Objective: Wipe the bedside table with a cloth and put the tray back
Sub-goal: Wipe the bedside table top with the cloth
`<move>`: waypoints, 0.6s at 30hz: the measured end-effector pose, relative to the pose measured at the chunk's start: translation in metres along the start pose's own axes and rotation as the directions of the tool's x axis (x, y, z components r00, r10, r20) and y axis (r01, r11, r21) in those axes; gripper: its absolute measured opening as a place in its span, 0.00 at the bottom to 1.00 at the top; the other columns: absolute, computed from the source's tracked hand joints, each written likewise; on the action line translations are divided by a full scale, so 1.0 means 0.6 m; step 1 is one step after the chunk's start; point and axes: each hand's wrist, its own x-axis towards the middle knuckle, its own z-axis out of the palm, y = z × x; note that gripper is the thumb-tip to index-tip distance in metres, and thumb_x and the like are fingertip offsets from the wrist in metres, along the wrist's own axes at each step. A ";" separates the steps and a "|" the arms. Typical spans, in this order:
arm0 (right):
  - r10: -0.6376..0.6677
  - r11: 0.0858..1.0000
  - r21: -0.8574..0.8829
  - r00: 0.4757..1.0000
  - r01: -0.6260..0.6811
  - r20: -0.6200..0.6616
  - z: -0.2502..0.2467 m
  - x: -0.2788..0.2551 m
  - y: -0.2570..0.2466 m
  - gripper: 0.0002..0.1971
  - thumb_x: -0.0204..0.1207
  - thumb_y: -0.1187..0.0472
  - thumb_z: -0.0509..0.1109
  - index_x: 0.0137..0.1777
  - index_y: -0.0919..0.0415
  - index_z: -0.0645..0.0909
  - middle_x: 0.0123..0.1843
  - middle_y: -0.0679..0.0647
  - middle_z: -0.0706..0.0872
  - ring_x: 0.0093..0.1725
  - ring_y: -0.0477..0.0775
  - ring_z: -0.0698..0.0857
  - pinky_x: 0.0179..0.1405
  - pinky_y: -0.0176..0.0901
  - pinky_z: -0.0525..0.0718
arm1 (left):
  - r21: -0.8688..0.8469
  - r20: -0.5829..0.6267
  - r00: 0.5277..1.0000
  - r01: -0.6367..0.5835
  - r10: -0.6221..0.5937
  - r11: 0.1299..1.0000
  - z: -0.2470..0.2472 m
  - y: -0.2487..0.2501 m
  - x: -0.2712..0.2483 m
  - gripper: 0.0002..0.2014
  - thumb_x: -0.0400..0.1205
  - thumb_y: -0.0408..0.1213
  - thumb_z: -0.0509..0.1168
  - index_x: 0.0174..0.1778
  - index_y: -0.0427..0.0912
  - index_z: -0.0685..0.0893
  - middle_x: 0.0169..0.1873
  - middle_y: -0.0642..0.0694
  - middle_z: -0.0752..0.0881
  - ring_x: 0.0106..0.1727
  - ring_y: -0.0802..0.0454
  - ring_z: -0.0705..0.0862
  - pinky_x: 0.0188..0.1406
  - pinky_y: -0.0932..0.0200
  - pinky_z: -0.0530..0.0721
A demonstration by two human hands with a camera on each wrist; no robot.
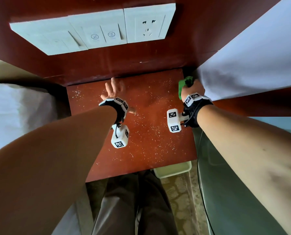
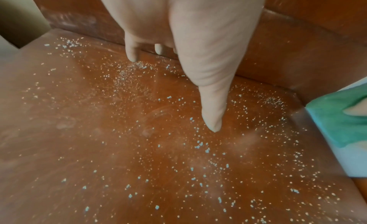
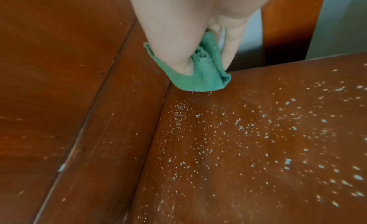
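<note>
The reddish-brown bedside table point(image 1: 146, 133) is sprinkled with white crumbs point(image 2: 200, 146) over most of its top. At the table's far right corner my right hand point(image 1: 193, 88) grips a folded green cloth point(image 1: 183, 85) and holds it down against the wood; the right wrist view shows the cloth point(image 3: 200, 75) bunched between thumb and fingers. Spread over the back left part of the table, my left hand point(image 1: 113, 89) has straight fingers and holds nothing; its thumb point(image 2: 213, 116) points down toward the surface. I see no tray for certain.
A wooden headboard panel point(image 1: 107, 61) with white switches and a socket point(image 1: 94, 29) rises behind the table. White bedding point(image 1: 246, 53) lies to the right, a white pillow point(image 1: 14, 112) to the left. A pale bin-like box point(image 1: 173, 169) sits on the floor below the table's front edge.
</note>
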 end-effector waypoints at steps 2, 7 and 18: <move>-0.005 1.000 0.021 1.000 0.005 -0.007 0.005 0.018 0.000 0.18 0.82 0.60 0.60 0.69 0.66 0.75 0.67 0.63 0.80 0.66 0.64 0.79 0.60 0.47 0.76 | 0.024 0.002 0.998 0.064 -0.064 0.998 0.010 -0.002 0.006 0.72 0.60 0.66 0.78 0.83 0.46 0.32 0.81 0.36 0.27 0.83 0.32 0.35 0.76 0.25 0.54; -0.016 0.996 0.083 0.990 0.027 -0.140 0.006 0.054 -0.019 0.20 0.82 0.53 0.61 0.70 0.61 0.72 0.69 0.60 0.78 0.70 0.63 0.77 0.67 0.52 0.74 | -0.046 0.006 0.983 0.183 -0.183 0.982 0.020 0.003 0.017 0.74 0.58 0.66 0.79 0.83 0.45 0.30 0.80 0.33 0.27 0.83 0.31 0.34 0.77 0.29 0.55; -0.114 0.992 0.043 0.990 0.118 -0.080 0.011 0.085 -0.031 0.18 0.84 0.53 0.62 0.66 0.64 0.78 0.66 0.59 0.83 0.67 0.60 0.80 0.60 0.39 0.73 | -0.023 0.007 0.972 0.236 -0.235 0.972 0.027 0.013 0.026 0.76 0.56 0.67 0.78 0.83 0.43 0.30 0.81 0.32 0.30 0.83 0.30 0.38 0.77 0.30 0.60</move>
